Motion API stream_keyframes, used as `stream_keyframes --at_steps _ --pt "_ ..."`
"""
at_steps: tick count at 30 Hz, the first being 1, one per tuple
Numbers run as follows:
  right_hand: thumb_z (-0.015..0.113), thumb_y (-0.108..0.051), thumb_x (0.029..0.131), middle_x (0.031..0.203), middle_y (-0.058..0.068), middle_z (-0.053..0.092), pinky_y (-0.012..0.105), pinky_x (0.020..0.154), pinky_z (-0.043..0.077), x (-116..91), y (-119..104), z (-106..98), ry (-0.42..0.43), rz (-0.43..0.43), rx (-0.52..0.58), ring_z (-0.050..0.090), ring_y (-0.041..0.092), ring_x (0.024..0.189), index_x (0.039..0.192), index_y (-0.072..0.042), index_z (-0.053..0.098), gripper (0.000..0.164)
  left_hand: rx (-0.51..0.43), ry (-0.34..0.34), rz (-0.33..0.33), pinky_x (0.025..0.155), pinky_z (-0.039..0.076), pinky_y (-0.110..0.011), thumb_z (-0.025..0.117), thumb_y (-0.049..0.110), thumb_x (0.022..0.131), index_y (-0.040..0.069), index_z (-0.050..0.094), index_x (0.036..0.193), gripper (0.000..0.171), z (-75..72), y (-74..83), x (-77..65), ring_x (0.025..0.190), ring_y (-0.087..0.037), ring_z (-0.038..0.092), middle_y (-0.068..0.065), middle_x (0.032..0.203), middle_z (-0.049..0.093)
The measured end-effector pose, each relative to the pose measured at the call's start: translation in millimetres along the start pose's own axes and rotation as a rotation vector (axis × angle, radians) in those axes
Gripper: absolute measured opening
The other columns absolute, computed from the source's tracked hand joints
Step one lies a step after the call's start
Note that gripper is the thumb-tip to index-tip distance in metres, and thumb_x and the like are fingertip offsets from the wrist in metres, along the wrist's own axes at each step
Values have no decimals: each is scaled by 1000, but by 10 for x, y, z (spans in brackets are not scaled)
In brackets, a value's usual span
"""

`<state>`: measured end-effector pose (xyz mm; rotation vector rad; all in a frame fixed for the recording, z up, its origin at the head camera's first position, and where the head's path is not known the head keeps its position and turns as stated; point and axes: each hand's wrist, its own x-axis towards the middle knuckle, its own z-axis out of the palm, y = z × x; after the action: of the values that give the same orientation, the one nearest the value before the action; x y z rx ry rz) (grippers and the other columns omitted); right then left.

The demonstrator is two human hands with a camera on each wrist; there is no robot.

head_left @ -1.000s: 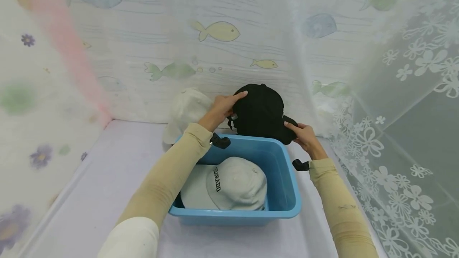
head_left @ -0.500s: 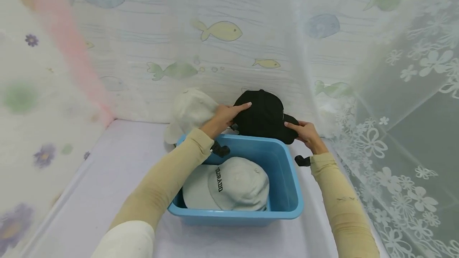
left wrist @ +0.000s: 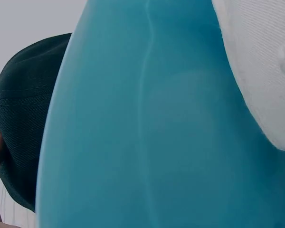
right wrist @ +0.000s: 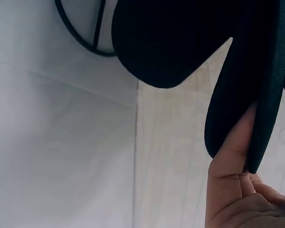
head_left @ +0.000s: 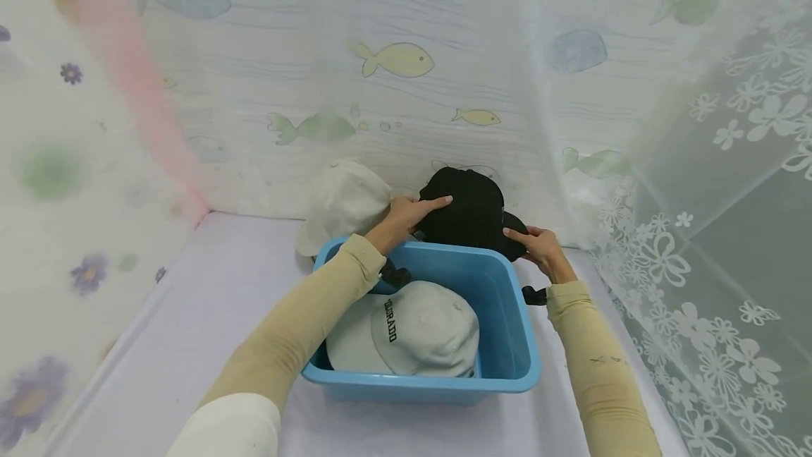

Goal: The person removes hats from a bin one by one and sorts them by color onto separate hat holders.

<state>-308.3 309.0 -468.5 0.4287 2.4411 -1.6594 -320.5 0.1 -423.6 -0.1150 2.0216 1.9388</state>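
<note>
Cap (head_left: 466, 206) (black): left hand (head_left: 406, 214) grips its crown (head_left: 472, 221), thumb (head_left: 438, 203) extended; right hand (head_left: 542, 245) pinches its brim (head_left: 513, 221).

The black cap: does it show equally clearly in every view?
No: head view, the black cap looks flat and dark under soft light; left wrist view, its weave and stitching show, tinted teal; right wrist view, it is nearly a silhouette, with little surface detail.

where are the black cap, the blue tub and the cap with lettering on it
Black cap (head_left: 468, 211), head view, on its crown.
Blue tub (head_left: 500, 323), head view, on its inner wall.
Lettered cap (head_left: 419, 330), head view, on its crown.
</note>
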Motion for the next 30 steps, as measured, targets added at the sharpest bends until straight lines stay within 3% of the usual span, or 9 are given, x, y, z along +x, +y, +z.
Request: stream_keyframes --at_steps 6,13,19,25,30 --pt "72 -36 95 151 30 40 20 81 58 -14 24 22 7 -7 14 62 7 88 154 8 33 84 19 8 0 110 47 -41 83 52 81 -3 42 146 95 10 -36 -17 128 -30 54 -19 150 44" --pt "71 -41 95 155 28 39 35 105 52 -44 72 24 6 35 10 57 28 122 157 4 30 88 60 27 -18 113 44 -43 82 55 80 -2 36 153 104 45 -45 -36 137 -32 48 -19 155 40" --pt "64 -41 99 156 28 36 38 111 46 -71 80 -12 -36 13 8 50 34 134 159 5 23 86 53 3 -97 116 39 -46 82 52 81 2 24 159 110 43 39 -29 140 -34 43 -17 160 33" --pt "52 -37 106 160 37 21 53 117 36 -261 -78 -116 -105 -45 -241 36 48 144 157 13 4 86 174 -32 -107 115 40 -49 78 44 88 5 22 161 100 -17 170 -78 140 -38 44 -16 163 28" --pt "50 -42 106 160 40 14 64 118 28 -547 -254 -205 -96 -69 -485 23 54 147 157 13 -2 91 293 -79 -35 121 32 -50 76 39 90 7 0 163 110 -150 349 -298 149 -36 31 -14 169 11"
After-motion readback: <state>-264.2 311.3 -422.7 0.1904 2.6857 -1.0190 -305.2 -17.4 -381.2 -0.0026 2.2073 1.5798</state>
